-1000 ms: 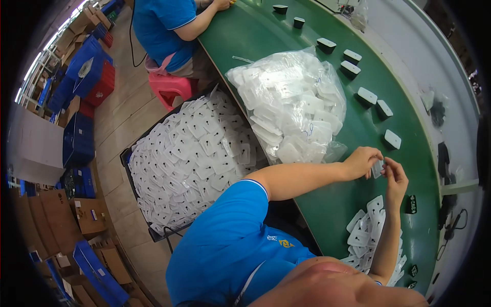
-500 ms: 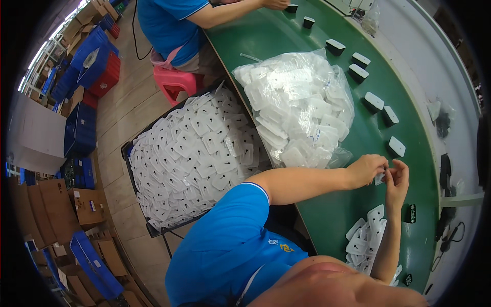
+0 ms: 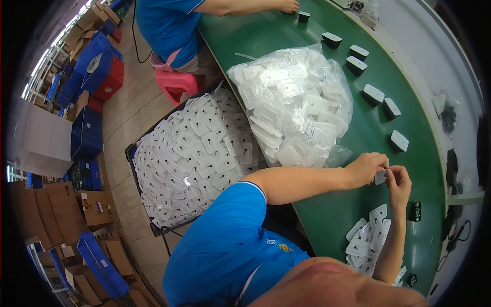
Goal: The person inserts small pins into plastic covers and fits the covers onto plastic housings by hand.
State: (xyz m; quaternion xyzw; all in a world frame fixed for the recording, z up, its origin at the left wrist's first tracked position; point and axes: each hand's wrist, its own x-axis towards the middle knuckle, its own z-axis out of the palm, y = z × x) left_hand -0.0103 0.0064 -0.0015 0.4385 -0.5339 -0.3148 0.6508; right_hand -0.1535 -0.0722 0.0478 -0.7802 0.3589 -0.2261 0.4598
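White plate (image 3: 380, 178) in head view: between both hands, over green table (image 3: 327, 220), right of clear bag (image 3: 294, 102). Left hand (image 3: 366, 169): forearm reaching across, wrist bent, fingers curled, pinching plate. Right hand (image 3: 400, 185): forearm raised, fingers bent, tips at plate's edge; can't tell whether gripping.

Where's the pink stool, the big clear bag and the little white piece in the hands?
Pink stool (image 3: 178, 78): head view, on its upper part.
Clear bag (image 3: 302, 105): head view, on its bulging middle.
White piece (image 3: 380, 178): head view, on its uncovered lower part.
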